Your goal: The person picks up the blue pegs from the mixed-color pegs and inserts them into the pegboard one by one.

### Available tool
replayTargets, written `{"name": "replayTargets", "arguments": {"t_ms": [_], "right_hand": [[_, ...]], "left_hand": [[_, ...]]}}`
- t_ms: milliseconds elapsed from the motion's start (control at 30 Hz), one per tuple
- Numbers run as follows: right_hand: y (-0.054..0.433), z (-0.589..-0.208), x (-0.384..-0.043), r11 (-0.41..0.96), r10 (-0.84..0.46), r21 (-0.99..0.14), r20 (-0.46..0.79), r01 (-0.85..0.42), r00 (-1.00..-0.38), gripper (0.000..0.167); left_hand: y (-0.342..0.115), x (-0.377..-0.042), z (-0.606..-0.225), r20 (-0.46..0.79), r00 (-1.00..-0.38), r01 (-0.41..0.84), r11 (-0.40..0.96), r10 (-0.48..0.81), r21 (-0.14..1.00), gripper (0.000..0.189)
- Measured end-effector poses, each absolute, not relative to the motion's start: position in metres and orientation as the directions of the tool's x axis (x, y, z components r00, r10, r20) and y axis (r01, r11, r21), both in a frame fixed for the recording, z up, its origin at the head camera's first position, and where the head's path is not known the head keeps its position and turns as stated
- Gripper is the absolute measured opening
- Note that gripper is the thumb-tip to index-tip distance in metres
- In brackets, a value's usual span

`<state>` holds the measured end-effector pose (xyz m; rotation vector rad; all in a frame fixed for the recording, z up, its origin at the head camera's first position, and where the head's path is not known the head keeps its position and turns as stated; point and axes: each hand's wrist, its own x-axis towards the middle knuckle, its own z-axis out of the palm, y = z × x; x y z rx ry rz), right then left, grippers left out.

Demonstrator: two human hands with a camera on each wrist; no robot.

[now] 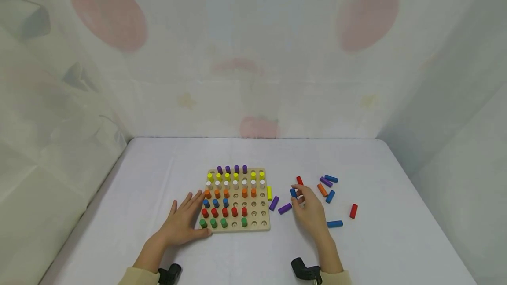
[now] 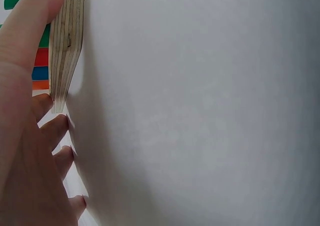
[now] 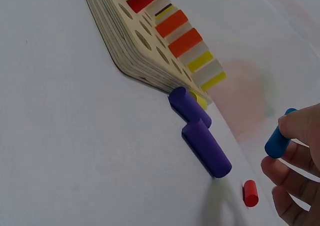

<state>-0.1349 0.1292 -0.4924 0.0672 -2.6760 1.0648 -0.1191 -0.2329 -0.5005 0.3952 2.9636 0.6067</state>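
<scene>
Head view: a wooden pegboard [image 1: 259, 218] lies flat on the white table [image 1: 376, 250], its rows sorted by colour.
Left hand [image 1: 182, 223]: fingers spread along the board's left side, thumb at its near corner (steadying it, I'd say).
Right hand [image 1: 309, 210]: thumb and finger pinch a blue peg [image 1: 293, 193], right of the board, above the table.
Blue row [image 1: 215, 203]: three pegs in; filling it seems the step in hand.
Next move: calls for reaching left, uprighting the peg over a free hole.
</scene>
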Motion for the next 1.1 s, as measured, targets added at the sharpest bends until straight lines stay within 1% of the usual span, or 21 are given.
{"name": "replayTargets", "arguments": {"t_ms": [133,500,800,933,1100], "right_hand": [[0.118,-0.492,-0.136,0.733,0.035,-0.665,0.247,-0.143,-0.968,0.036],[0.095,-0.489,-0.138,0.68,-0.032,-0.712,0.206,-0.172,-0.978,0.03],[0.079,-0.492,-0.143,0.616,-0.125,-0.729,0.285,-0.299,-0.95,0.025],[0.071,-0.491,-0.144,0.585,-0.167,-0.738,0.294,-0.335,-0.941,0.026],[0.062,-0.491,-0.144,0.579,-0.204,-0.739,0.278,-0.344,-0.939,0.024]], "left_hand": [[-0.233,-0.119,-0.5,-0.038,-0.962,0.234,0.887,0.27,0.397,0.105],[-0.232,-0.118,-0.497,-0.049,-0.962,0.228,0.89,0.268,0.395,0.105],[-0.233,-0.12,-0.5,-0.056,-0.963,0.221,0.894,0.262,0.39,0.107],[-0.232,-0.12,-0.5,-0.063,-0.964,0.215,0.898,0.258,0.384,0.108],[-0.232,-0.12,-0.501,-0.06,-0.965,0.215,0.898,0.257,0.384,0.107]]}}
